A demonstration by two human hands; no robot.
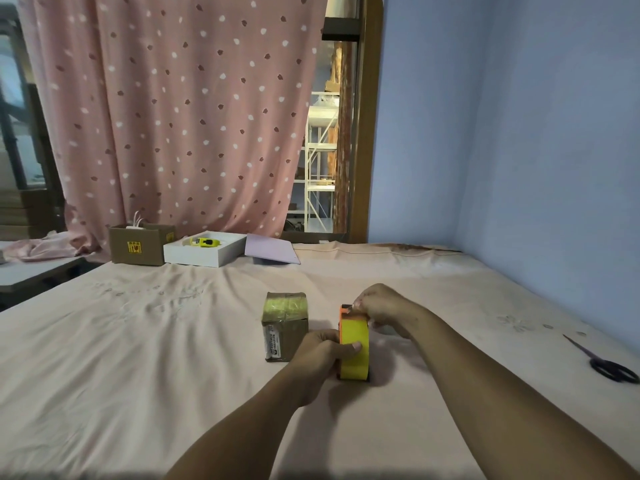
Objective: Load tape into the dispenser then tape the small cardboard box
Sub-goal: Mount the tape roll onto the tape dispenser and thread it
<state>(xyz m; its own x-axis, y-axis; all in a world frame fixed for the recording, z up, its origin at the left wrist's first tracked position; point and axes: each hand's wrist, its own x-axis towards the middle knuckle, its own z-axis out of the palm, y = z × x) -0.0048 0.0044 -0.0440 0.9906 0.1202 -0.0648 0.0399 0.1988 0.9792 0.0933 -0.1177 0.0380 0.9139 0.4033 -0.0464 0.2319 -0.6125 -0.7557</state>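
Tape dispenser gripped between left hand and right hand, cardboard box just left.

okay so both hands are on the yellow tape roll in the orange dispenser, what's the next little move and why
Probably draw the tape end forward over the dispenser's front edge: the right hand pinches at its top, the left hand steadies the yellow roll, and the small cardboard box waits alongside.

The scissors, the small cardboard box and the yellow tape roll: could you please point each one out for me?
scissors (pixel 610 370), head view, on the black handles.
small cardboard box (pixel 286 329), head view, on its near brown side.
yellow tape roll (pixel 356 332), head view, on its outer yellow band.
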